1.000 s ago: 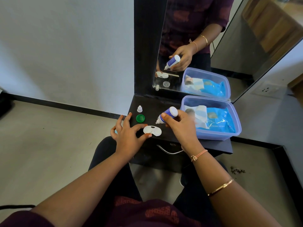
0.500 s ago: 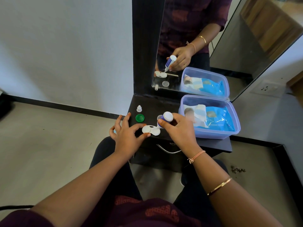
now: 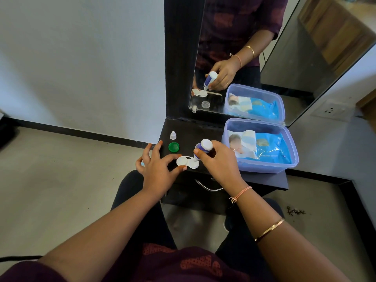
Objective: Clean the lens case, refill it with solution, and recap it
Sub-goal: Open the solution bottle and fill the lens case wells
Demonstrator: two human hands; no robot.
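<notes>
A white two-well lens case (image 3: pixel 184 162) lies open near the front edge of the black shelf (image 3: pixel 205 132). My left hand (image 3: pixel 157 168) pinches its left end between thumb and forefinger. My right hand (image 3: pixel 218 160) grips a small blue-and-white solution bottle (image 3: pixel 204 147), turned upside down with its nozzle pointing into the case's right well. A green case cap (image 3: pixel 174 147) and the bottle's small white cap (image 3: pixel 173 135) lie on the shelf behind my left hand. The second case cap shows only in the mirror.
A clear purple plastic box (image 3: pixel 284 165) with a blue wipes pack (image 3: pixel 264 148) fills the shelf's right side, close to my right hand. A mirror (image 3: pixel 234 58) stands behind the shelf. A metal drawer handle (image 3: pixel 205 185) sits below the shelf edge.
My right hand tipped the bottle from a slant to nozzle-down and lowered it onto the case's right well. My left hand stayed on the case.
</notes>
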